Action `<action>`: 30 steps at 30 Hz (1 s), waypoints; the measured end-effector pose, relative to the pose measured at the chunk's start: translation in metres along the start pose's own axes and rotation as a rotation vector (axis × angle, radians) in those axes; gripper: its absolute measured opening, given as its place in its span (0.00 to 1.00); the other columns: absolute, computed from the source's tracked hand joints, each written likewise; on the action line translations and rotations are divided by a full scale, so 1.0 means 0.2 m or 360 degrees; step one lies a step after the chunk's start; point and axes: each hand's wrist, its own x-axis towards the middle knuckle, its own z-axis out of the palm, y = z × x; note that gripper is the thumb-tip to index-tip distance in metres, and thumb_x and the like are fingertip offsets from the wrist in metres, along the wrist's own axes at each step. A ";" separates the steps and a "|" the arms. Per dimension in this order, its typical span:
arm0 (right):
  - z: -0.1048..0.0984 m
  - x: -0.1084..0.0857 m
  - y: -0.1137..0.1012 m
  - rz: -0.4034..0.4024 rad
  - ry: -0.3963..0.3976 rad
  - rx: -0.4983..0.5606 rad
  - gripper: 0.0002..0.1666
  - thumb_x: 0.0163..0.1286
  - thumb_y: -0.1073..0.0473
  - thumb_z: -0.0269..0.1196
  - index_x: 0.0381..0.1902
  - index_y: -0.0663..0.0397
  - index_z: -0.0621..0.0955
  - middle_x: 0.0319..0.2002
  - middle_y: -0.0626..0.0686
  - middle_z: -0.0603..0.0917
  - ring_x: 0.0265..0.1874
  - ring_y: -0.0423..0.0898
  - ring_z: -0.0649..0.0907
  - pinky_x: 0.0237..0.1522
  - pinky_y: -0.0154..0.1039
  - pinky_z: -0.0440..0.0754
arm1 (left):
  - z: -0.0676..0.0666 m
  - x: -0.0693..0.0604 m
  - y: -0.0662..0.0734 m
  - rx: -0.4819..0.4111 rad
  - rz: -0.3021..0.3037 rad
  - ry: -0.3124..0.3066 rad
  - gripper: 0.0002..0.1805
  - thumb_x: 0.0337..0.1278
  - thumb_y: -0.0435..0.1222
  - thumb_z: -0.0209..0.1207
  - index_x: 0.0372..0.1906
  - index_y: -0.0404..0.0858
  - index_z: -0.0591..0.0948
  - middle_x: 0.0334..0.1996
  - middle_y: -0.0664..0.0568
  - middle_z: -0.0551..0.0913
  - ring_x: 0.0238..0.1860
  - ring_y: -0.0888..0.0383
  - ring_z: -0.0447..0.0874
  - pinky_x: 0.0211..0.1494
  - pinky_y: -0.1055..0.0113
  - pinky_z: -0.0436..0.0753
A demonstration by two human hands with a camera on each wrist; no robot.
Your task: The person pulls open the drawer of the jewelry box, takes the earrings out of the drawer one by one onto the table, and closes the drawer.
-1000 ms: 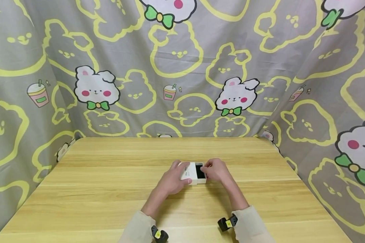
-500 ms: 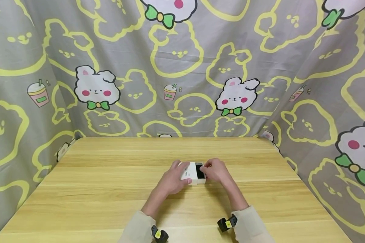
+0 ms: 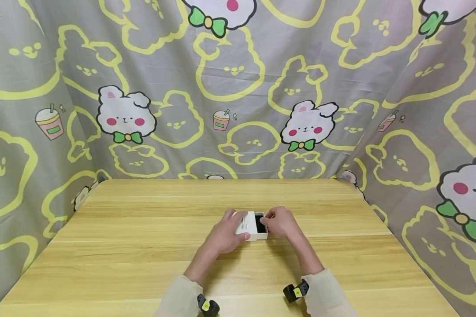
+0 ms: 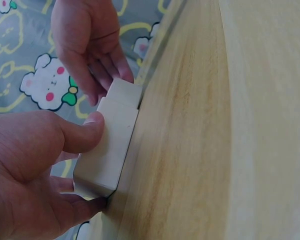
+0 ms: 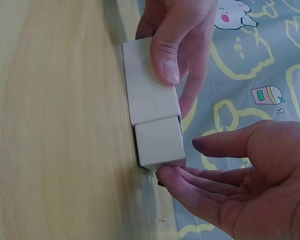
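Observation:
A small white drawer box [image 3: 251,229], with dark script on its top, lies on the wooden table. Its inner tray [image 5: 160,142] sticks out of the sleeve towards the right, and the tray's inside looks black in the head view. My left hand [image 3: 224,235] grips the sleeve [image 4: 107,147], thumb on the near side and fingers round the far side. At the tray's outer end is my right hand [image 3: 281,222]. Its curled fingers [image 5: 185,187] touch the end wall while the thumb reaches over the open top. A small black bit shows below the fingertips in the right wrist view.
The light wooden table [image 3: 123,246] spreads out around the box. A grey curtain [image 3: 170,75] with yellow outlines and white bunny prints hangs behind it and at both sides. A black strapped camera [image 3: 209,305] sits at the left cuff, another camera [image 3: 296,291] at the right.
The tray has slid very slightly left into the sleeve, with the right hand moving along with it. The left hand and the sleeve stay in place.

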 end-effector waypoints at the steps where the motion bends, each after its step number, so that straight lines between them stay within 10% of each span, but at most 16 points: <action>1: 0.00 0.00 0.00 -0.0003 0.0003 -0.0007 0.10 0.66 0.58 0.67 0.34 0.61 0.86 0.26 0.52 0.87 0.23 0.43 0.83 0.30 0.36 0.79 | 0.00 0.00 0.00 0.0000 0.0000 0.0000 0.34 0.64 0.43 0.66 0.73 0.42 0.70 0.69 0.38 0.67 0.48 0.46 0.77 0.52 0.47 0.79; 30: 0.02 -0.01 -0.02 0.0028 -0.0044 0.0073 0.09 0.57 0.65 0.72 0.34 0.64 0.84 0.25 0.52 0.86 0.20 0.44 0.84 0.25 0.35 0.80 | 0.00 0.01 0.00 0.0016 -0.0014 -0.0007 0.34 0.63 0.43 0.67 0.73 0.43 0.70 0.68 0.40 0.68 0.46 0.49 0.75 0.49 0.51 0.78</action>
